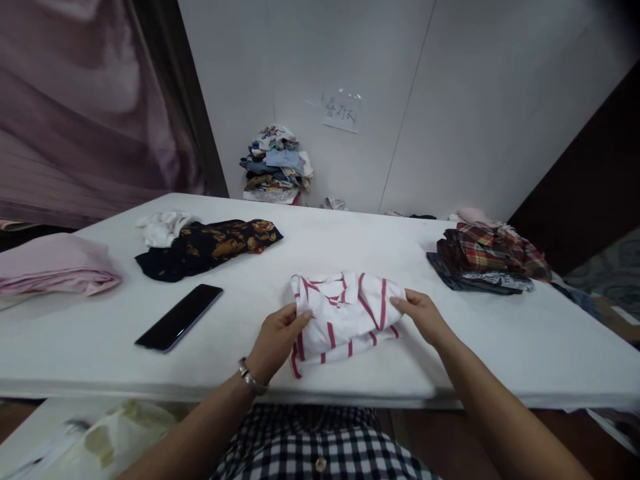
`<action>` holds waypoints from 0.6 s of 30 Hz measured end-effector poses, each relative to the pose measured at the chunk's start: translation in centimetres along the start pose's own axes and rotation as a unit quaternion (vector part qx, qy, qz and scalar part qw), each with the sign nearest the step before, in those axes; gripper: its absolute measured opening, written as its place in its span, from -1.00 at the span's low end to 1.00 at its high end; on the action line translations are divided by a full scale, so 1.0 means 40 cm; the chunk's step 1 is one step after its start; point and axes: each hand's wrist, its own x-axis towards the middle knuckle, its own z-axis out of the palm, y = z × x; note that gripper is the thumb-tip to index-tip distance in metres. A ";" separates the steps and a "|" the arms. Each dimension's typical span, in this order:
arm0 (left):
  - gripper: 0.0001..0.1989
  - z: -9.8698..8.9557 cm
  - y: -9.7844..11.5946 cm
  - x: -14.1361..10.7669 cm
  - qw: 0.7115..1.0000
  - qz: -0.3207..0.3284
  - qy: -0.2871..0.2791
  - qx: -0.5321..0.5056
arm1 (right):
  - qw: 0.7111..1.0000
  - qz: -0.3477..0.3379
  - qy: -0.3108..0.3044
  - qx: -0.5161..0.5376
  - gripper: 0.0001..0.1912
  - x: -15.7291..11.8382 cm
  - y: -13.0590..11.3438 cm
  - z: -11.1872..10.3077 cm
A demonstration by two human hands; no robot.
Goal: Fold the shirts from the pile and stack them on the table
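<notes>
A white shirt with red stripes [345,313] is bunched into a rough folded bundle near the table's front edge, its collar on the far side. My left hand [280,333] pinches the shirt's left side between thumb and fingers. On the opposite side, my right hand [423,313] grips the upper right edge, thumb on top. The shirt's lower edge hangs loosely towards me, with one corner drooping at the left. What lies under the cloth is hidden.
The white table [350,243] also bears a black phone [180,318], dark floral cloth [215,247], white crumpled cloth [167,228] and folded pink fabric [57,263]. Folded clothes with a plaid shirt [485,250] lie right. Behind the table stands a clothes pile [277,167] against the wall.
</notes>
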 end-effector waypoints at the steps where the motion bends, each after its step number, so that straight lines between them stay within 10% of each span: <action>1: -0.68 0.005 -0.008 -0.004 1.000 -0.024 -0.017 0.001 | 1.000 0.011 0.003 -0.006 -0.64 -0.017 0.010 -0.007; 7: -0.67 0.007 -0.075 -0.019 0.979 -0.184 -0.059 0.067 | 0.988 0.055 -0.009 -0.143 -0.48 -0.053 0.093 -0.012; 14: -0.33 -0.077 -0.066 -0.008 0.948 -0.048 0.070 0.306 | 0.946 0.063 0.083 -0.307 -0.26 -0.096 0.081 -0.022; 18: -0.23 -0.063 -0.062 0.015 0.965 -0.074 0.024 0.249 | 0.957 0.036 0.052 -0.284 -0.28 -0.107 0.083 0.001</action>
